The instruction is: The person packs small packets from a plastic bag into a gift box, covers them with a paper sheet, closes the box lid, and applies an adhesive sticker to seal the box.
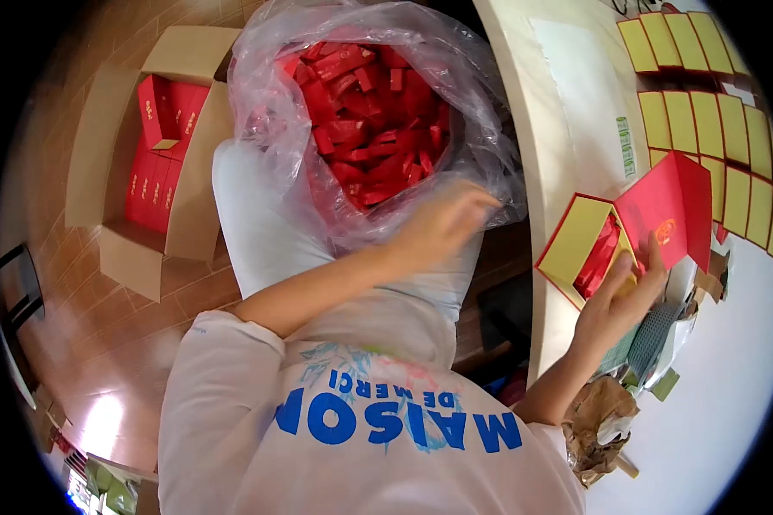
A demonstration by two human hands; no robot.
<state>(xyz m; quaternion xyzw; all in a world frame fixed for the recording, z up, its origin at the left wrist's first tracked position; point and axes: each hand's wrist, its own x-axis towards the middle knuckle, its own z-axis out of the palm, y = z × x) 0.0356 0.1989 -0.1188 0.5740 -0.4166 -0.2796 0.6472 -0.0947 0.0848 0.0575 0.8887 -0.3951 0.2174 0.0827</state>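
Right grip (623,296) is in contact with an open red-and-yellow box (573,236) at the left edge of the counter (524,103); whether grasping, cannot tell. Red pieces (601,262) lie inside. Left grip (447,221), blurred, is by the plastic bag (262,94); closure cannot be determined.

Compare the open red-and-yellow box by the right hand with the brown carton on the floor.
The red-and-yellow box is smaller than the plain brown carton.
The red-and-yellow box has the right hand at it; the carton has neither hand near.
The red-and-yellow box is brightly two-toned; the carton is plain.
Both are open, with red things inside.
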